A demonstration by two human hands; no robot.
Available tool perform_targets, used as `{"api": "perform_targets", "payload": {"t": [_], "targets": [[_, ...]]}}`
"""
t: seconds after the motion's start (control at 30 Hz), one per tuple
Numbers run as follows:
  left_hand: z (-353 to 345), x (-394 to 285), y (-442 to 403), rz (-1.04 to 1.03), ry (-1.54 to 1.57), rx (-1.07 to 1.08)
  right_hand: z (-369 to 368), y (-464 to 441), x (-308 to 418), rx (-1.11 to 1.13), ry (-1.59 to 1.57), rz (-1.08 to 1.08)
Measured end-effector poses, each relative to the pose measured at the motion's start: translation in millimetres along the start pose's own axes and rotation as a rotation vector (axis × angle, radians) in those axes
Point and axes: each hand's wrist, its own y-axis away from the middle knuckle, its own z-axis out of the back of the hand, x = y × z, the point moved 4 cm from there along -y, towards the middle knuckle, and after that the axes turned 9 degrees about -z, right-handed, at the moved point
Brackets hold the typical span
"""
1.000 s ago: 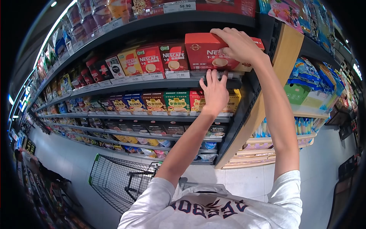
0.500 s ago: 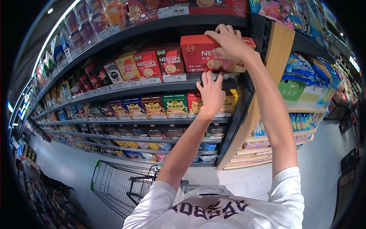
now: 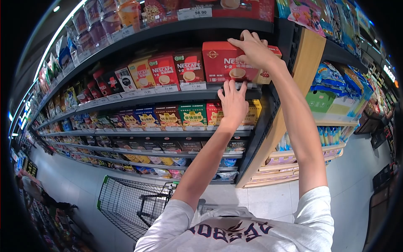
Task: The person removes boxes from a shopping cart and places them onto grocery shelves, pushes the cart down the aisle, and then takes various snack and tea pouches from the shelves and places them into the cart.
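A: What sits farthest left?
B: A shopping cart (image 3: 121,197), on the floor well below and left of the left hand. Higher up, left of both hands, a smaller red box (image 3: 162,71) stands upright, then a dark red box (image 3: 189,69).
A: And next?
B: The large red box (image 3: 222,63), on the shelf just above the left hand's fingertips and under the right hand.
A: How is the left hand (image 3: 234,103)?
B: Fingers spread and raised at the shelf edge (image 3: 203,95), gripping nothing visible; I can't tell whether they touch the box.
A: The right hand (image 3: 255,51)?
B: Grasping the large red box at its upper right, thumb on the front, fingers over the top.
A: Beyond it?
B: A wooden post (image 3: 308,63) right of that hand, then blue bags (image 3: 329,73), farther right and slightly lower.
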Motion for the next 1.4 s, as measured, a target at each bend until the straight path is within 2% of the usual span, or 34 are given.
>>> {"api": "perform_targets", "payload": {"t": [0.27,0.57,0.67,1.13,1.4], "targets": [[-1.7,1.4,-1.0,-0.029,-0.051,0.011,-17.8,-14.7,-2.6,-0.032,-0.049,0.073],[-0.5,4.9,0.4,-0.09,-0.042,-0.064,-14.0,-13.4,8.5,0.06,-0.058,0.02],[-1.0,5.2,0.5,-0.077,-0.024,-0.057,-23.9,-15.2,2.5,-0.09,-0.062,0.076],[4.4,6.8,0.1,-0.053,0.052,-0.045,-44.6,-9.9,-11.7,-0.159,-0.079,0.067],[-0.1,8.9,1.4,-0.034,0.066,-0.038,-48.8,1.6,-6.0,-0.126,-0.096,0.035]]}}
